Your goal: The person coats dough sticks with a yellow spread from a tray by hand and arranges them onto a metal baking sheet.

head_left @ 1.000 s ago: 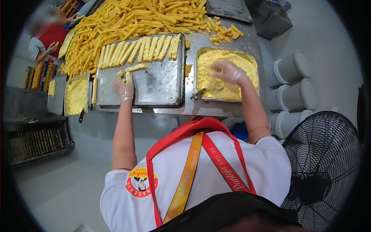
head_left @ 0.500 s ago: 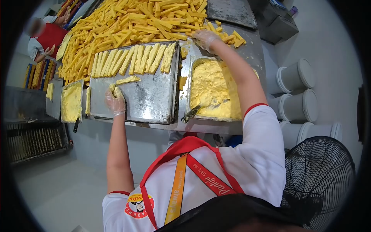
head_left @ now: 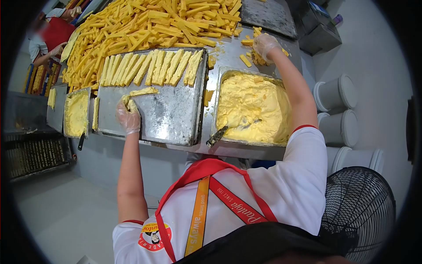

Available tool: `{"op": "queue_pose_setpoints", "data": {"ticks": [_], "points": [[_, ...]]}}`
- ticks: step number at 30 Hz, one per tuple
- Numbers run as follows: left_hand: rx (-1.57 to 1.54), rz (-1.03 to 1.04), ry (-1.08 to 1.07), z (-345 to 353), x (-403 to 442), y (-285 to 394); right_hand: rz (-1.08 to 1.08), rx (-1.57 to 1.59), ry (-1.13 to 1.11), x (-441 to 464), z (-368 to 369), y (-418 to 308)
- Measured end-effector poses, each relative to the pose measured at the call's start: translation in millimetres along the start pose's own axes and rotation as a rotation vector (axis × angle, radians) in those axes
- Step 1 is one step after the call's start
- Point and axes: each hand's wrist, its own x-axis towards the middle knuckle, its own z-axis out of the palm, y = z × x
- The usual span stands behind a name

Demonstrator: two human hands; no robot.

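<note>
- Yellow and slick-looking, the stick the left hand curls around over the tray could slip.
- Right hand at the loose pieces, whether pinching I can't tell; rough grabbing might snap them.
- A bump could tip the pan's jutting handle.

Bright, fairly even light glints off the metal tray inside dark, curving fisheye edges.
</note>
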Motion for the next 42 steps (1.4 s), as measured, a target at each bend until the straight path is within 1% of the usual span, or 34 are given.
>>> {"op": "queue_pose_setpoints", "data": {"ticks": [1,4,7,8,10,11,12,13,14,17,18,20,22,23,24,27,28,31,33,35,37,40,42], "points": [[-0.012,-0.007,-0.006,1,0,-3,-0.042,-0.200,-0.046,-1,-6,-2],[-0.045,-0.024,-0.003,5,-1,-8,0.130,0.230,0.449,35,5,-21],[-0.002,-0.001,-0.015,-1,0,2,-0.029,0.128,0.348,86,13,-37],[0.034,0.005,-0.021,-2,1,2,0.111,0.349,0.257,92,10,-41],[0.104,0.012,-0.041,-4,2,1,0.181,0.339,0.225,87,17,-29],[0.067,-0.004,-0.041,-5,1,3,0.215,0.331,0.203,79,22,-22],[0.027,-0.024,-0.041,-5,2,9,0.202,0.271,0.114,68,22,-16],[-0.014,-0.046,-0.040,-6,2,14,0.188,0.208,0.025,53,13,-11],[0.008,-0.032,-0.036,-6,3,14,0.237,0.283,-0.113,4,-44,-18],[0.065,-0.006,-0.032,-7,3,14,0.272,0.210,0.062,1,-41,-29],[0.078,-0.008,-0.037,-7,4,14,0.270,0.307,0.100,3,-46,-42],[0.069,-0.012,-0.039,-6,3,11,0.049,0.350,0.076,24,-38,-69],[0.024,-0.010,-0.036,-4,3,6,-0.118,0.629,0.214,32,-46,-107],[0.045,-0.003,-0.030,-4,3,5,-0.163,0.586,-0.069,50,-56,-120],[0.065,0.004,-0.023,-3,2,5,-0.136,0.577,0.071,50,-57,-130],[0.033,-0.013,-0.025,-2,2,4,-0.155,0.623,0.007,54,-61,-131],[0.007,-0.027,-0.028,-2,2,5,-0.138,0.762,-0.008,50,-61,-129],[0.068,0.011,-0.048,-6,4,8,-0.105,0.619,-0.071,71,-12,-113],[0.101,0.012,-0.049,-6,5,10,-0.137,0.456,-0.020,59,1,-83],[0.114,0.020,-0.042,-5,3,9,-0.157,0.472,0.264,20,15,-49],[0.112,0.037,-0.027,-3,3,5,0.200,0.145,-0.048,10,-8,-38],[0.120,0.021,-0.058,-6,5,10,0.255,0.059,0.007,6,-15,-33],[0.111,0.014,-0.053,-10,6,20,0.078,0.274,0.084,6,-27,-52]]}}
